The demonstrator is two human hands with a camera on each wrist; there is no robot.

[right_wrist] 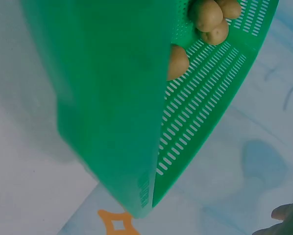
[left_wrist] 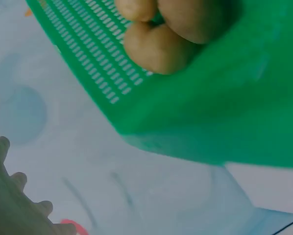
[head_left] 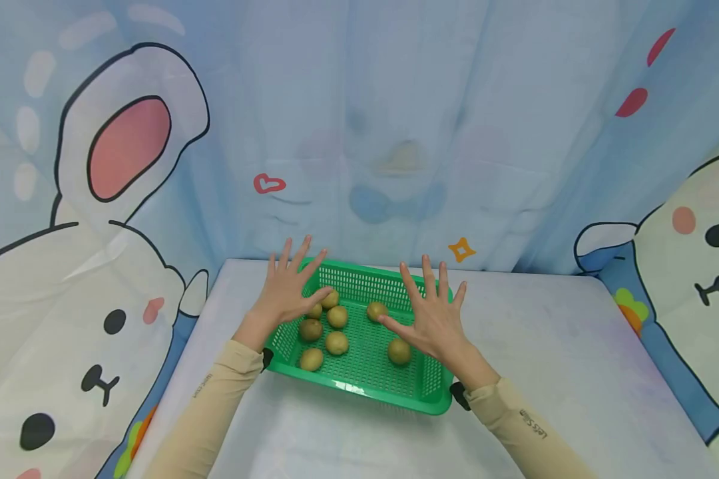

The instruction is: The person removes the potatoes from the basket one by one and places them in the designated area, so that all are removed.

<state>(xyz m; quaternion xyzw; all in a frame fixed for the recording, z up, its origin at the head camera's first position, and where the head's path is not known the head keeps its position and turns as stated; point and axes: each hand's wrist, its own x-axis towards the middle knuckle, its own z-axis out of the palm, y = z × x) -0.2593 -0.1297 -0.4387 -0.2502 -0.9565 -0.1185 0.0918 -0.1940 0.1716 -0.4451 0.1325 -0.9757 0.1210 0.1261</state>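
Note:
A green plastic basket with slotted sides sits on the table, holding several potatoes. Most of them lie in its left half, such as one potato near the middle; another potato lies alone on the right. My left hand, fingers spread wide, hovers over the basket's left end and hides part of it. Over the right end, my right hand is likewise spread, its thumb overlapping a potato in the head view. Neither hand holds anything. Potatoes show at close range in the left wrist view.
The white table extends on both sides of the basket. Behind it hangs a light blue curtain with cartoon prints, and a printed rabbit covers the left side. Dark straps sit at the wrists.

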